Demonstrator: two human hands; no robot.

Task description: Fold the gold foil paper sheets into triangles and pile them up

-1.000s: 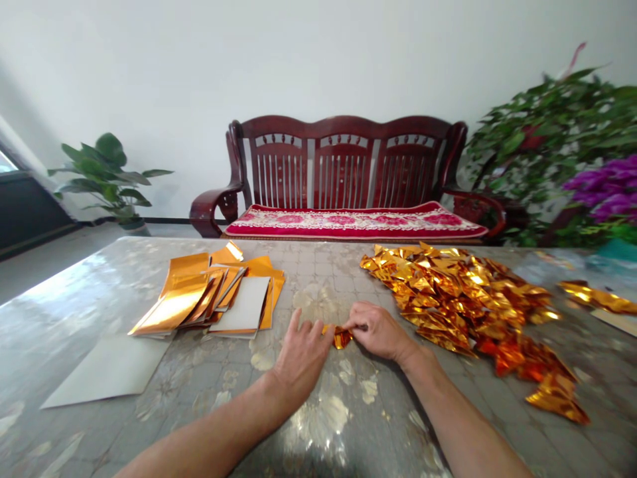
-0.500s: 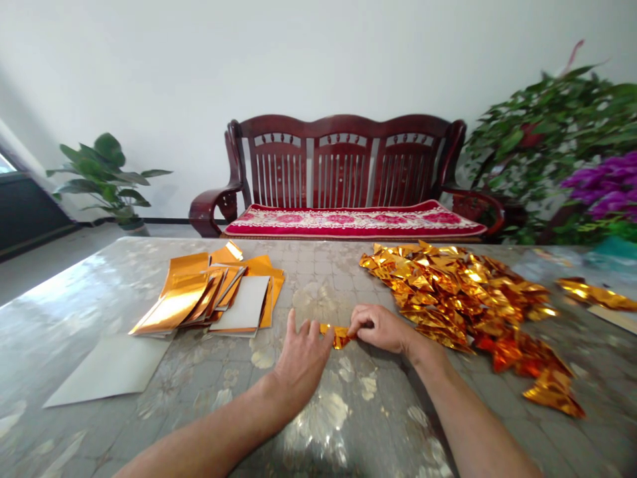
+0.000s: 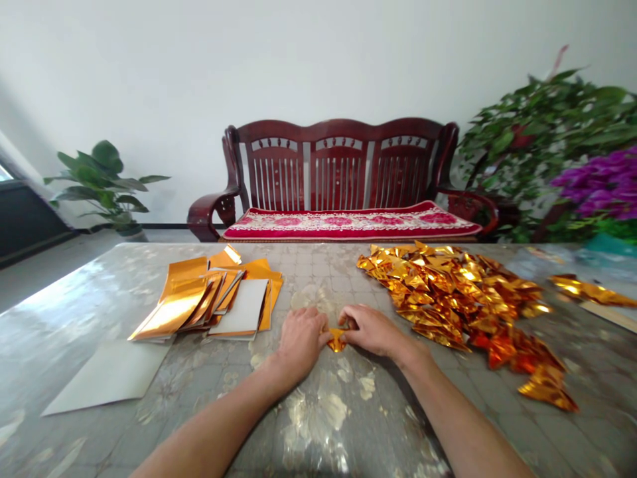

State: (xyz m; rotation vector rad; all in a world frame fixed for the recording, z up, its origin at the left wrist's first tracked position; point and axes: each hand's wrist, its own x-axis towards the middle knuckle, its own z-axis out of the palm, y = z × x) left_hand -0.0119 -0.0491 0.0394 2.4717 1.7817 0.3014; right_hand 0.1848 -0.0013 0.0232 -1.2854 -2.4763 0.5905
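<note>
Between my hands, on the table, is a small folded piece of gold foil paper (image 3: 337, 340). My left hand (image 3: 304, 335) grips its left end with the fingers curled in and the thumb against it. At the other end my right hand (image 3: 371, 328) pinches the foil between thumb and fingers. Left of my hands lies a loose stack of gold foil paper sheets (image 3: 186, 285), some with the pale back up. To the right spreads a heap of folded gold foil pieces (image 3: 442, 289), a few of them more orange.
A pale sheet (image 3: 112, 375) lies at the left of the patterned table (image 3: 209, 425). Clear plastic wrapping (image 3: 540, 259) is at the far right. Behind the table stand a dark red wooden bench (image 3: 338, 172) and potted plants (image 3: 107, 179) on both sides.
My left fingers, spread half a second ago, have curled in. My hands are closer together around the foil piece, which shows a shorter, more pointed shape. The view has shifted slightly.
</note>
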